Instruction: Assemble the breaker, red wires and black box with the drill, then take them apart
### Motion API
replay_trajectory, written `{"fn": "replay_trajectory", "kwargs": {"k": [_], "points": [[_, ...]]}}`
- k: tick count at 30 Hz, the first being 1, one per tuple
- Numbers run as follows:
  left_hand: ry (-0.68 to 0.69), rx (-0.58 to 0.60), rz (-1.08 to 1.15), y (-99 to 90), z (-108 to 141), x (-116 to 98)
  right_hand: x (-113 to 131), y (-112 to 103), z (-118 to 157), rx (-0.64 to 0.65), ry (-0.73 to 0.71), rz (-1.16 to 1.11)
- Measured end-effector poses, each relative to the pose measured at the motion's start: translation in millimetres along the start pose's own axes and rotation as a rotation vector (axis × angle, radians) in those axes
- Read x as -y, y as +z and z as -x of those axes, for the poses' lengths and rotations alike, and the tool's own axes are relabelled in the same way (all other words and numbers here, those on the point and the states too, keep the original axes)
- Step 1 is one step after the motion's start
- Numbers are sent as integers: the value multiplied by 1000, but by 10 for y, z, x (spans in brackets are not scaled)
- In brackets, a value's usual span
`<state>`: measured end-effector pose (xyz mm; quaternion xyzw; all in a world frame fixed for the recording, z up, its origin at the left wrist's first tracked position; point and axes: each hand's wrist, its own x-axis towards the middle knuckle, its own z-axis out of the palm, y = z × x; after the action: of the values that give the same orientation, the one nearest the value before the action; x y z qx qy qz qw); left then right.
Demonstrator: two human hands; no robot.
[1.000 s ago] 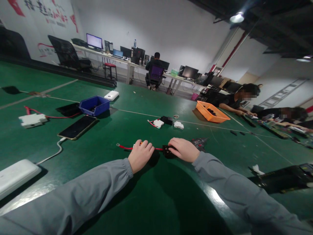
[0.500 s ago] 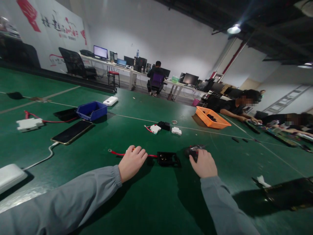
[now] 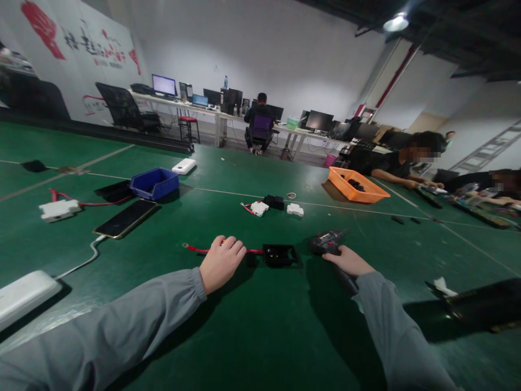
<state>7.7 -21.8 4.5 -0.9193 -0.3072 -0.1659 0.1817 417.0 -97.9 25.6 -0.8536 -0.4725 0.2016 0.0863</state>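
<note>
My left hand (image 3: 223, 264) is closed over a red cable (image 3: 196, 249), with a ring terminal at its far left end. A small orange-red bit shows at the knuckles; what else lies under the fingers is hidden. The cable leads right into a small open black housing (image 3: 280, 254) with metal contacts inside. Right of the housing, a black cordless drill (image 3: 325, 241) lies low over the green table, its bit pointing right. Around the drill's handle is my right hand (image 3: 353, 262), thumb across it, and the handle's lower end shows beneath the hand.
Beyond the hands are white breaker modules (image 3: 295, 209) and a black block (image 3: 274, 202). An orange bin (image 3: 362, 193) holds black parts. At left are a blue bin (image 3: 157, 187), a phone (image 3: 126, 219) and a white power bank (image 3: 28, 298). A black cylinder (image 3: 484, 307) lies at right.
My right hand has shifted right and down along the drill, uncovering its body and handle. My left hand stays on the cable. The view has tilted slightly.
</note>
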Motion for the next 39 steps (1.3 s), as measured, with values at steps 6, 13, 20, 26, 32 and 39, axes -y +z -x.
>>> {"fn": "replay_trajectory", "kwargs": {"k": [6,13,20,26,32,39], "points": [[5,-6,4,8,-3,5,51,-22,88,29,-9,-174],[1,-14,-3,22,-16,3,271,-144,531,97,-99,-888],[4,32,14,3,-23,17,609,-199,1096,426,-283,-1231],[-6,15,18,33,-32,12,584,-115,1238,727,-357,-1367],[-9,31,19,27,-31,10,505,-106,1255,786,-301,-1421],[-12,14,7,47,-27,8,472,-73,1206,721,-274,-1400]]}}
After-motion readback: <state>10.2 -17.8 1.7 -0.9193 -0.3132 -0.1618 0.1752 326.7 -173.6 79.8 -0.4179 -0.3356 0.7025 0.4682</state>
